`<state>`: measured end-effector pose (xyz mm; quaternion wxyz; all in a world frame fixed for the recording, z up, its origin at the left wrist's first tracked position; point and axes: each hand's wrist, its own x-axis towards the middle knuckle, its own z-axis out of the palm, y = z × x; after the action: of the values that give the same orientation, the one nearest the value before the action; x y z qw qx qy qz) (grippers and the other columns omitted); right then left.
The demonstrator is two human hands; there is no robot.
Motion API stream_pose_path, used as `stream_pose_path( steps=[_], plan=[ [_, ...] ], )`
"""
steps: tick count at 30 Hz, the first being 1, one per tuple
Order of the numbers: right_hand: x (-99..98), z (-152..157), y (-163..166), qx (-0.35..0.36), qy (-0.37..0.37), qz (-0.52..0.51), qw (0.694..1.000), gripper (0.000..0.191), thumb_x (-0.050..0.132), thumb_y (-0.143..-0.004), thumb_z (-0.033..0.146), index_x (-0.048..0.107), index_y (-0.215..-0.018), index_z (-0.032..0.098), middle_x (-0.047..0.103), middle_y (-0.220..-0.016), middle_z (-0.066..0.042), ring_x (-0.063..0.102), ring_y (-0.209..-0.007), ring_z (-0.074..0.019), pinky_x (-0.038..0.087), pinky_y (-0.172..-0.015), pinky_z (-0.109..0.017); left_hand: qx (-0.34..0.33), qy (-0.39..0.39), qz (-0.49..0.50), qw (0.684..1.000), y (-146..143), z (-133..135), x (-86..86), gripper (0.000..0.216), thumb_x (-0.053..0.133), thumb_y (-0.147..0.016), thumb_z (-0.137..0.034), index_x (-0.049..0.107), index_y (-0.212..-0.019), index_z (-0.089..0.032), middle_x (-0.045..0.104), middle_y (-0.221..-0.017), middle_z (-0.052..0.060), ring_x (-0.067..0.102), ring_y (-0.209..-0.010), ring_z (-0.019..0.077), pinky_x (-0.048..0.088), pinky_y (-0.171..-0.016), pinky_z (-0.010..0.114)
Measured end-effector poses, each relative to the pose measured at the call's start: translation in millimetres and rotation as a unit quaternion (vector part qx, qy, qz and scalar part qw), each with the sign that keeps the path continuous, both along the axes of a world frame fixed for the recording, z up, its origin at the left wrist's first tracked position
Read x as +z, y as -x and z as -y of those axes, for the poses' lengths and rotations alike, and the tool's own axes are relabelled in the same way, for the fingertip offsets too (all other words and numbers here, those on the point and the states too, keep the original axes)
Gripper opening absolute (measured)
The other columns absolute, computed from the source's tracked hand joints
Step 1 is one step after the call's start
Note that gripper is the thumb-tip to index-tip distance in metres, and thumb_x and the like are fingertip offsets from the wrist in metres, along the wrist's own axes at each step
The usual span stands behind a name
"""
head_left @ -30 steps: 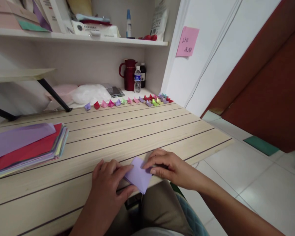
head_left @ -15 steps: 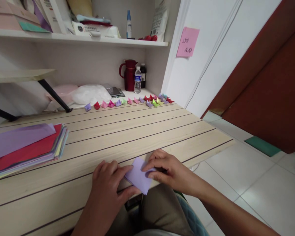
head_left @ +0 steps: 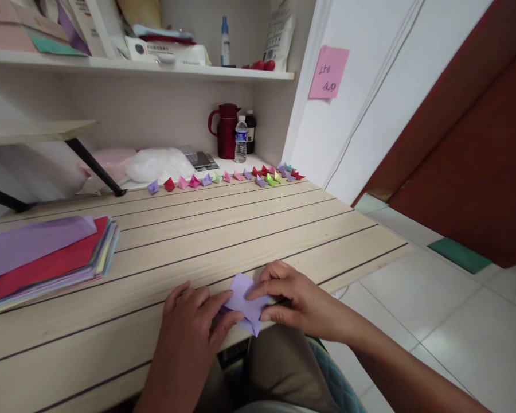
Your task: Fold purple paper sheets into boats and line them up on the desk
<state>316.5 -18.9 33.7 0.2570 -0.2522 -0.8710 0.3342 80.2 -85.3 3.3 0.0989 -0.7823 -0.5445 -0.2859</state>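
A folded sheet of purple paper (head_left: 246, 295) rests at the front edge of the wooden table, between my two hands. Its lower flap is lifted and partly bent up. My left hand (head_left: 198, 315) has the paper's left edge between thumb and forefinger, the thumb at the lower flap. From the right, my right hand (head_left: 281, 292) pinches the paper's right corner, forefinger on top and thumb at the lower side. The undersides of the paper are hidden.
A stack of coloured paper (head_left: 47, 258) lies at the left. Small folded paper pieces (head_left: 206, 180) line the table's back edge. Behind them stand a dark red jug (head_left: 227, 132) and a water bottle (head_left: 241, 140). A black shelf leg (head_left: 95, 166) meets the table at back left.
The purple paper's lower flap has been lifted and bent upward. My left thumb has moved up with it, while my right hand has stayed nearly still.
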Motion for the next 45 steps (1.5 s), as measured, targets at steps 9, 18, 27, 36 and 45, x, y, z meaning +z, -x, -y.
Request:
stream_pose_path(
  steps=[9, 18, 27, 36, 45],
  plan=[
    [-5.1, -1.6, 2.1, -0.025, 0.008, -0.023, 0.999, 0.017, 0.062, -0.097, 0.025, 0.075, -0.108, 0.024, 0.065, -0.095, -0.005, 0.059, -0.095, -0.0188, 0.047, -0.087, -0.032, 0.005, 0.004, 0.015, 1.0, -0.9, 1.6, 4.0, 0.031, 0.047, -0.097, -0.048, 0.071, -0.1, -0.028, 0.073, -0.083, -0.002, 0.067, -0.081, 0.0184, 0.042, -0.092, 0.044],
    [-9.1, 4.0, 8.2, -0.071, -0.043, -0.011, 0.996, 0.019, 0.06, -0.096, 0.018, 0.074, -0.106, 0.024, 0.064, -0.094, -0.006, 0.057, -0.095, -0.0208, 0.046, -0.085, -0.035, 0.04, -0.021, -0.005, 0.999, -1.1, 3.2, 2.9, 0.018, 0.068, -0.085, -0.034, 0.071, -0.102, -0.029, 0.06, -0.076, -0.001, 0.063, -0.073, 0.0193, 0.043, -0.081, 0.045],
    [-14.1, 6.2, 11.2, -0.105, -0.08, -0.007, 0.991, 0.016, 0.059, -0.097, 0.027, 0.075, -0.097, 0.024, 0.066, -0.1, -0.008, 0.058, -0.099, -0.0234, 0.046, -0.088, -0.04, 0.046, -0.024, -0.067, 0.996, -4.9, 0.2, 4.6, 0.016, 0.063, -0.087, -0.028, 0.068, -0.102, -0.032, 0.069, -0.124, 0.003, 0.06, -0.117, 0.0286, 0.019, -0.111, 0.059],
    [-7.1, -1.9, -0.1, -0.027, -0.074, 0.084, 0.993, 0.075, 0.082, -0.071, 0.058, 0.056, -0.137, 0.033, 0.056, -0.143, -0.008, 0.04, -0.136, -0.0331, 0.027, -0.113, -0.05, 0.03, 0.017, -0.022, 0.999, -1.5, -0.3, 1.7, 0.024, 0.058, -0.09, -0.022, 0.068, -0.106, -0.036, 0.075, -0.104, -0.005, 0.068, -0.096, 0.0193, 0.018, -0.113, 0.055],
    [-11.1, 2.4, 9.8, -0.088, -0.09, 0.057, 0.99, 0.026, 0.067, -0.092, 0.031, 0.067, -0.118, 0.03, 0.065, -0.131, -0.005, 0.052, -0.126, -0.027, 0.035, -0.105, -0.048, 0.027, 0.026, -0.032, 0.999, -0.8, 1.0, -0.5, 0.019, 0.061, -0.09, -0.03, 0.068, -0.108, -0.034, 0.075, -0.107, -0.002, 0.067, -0.101, 0.0221, 0.018, -0.114, 0.059]
  ],
)
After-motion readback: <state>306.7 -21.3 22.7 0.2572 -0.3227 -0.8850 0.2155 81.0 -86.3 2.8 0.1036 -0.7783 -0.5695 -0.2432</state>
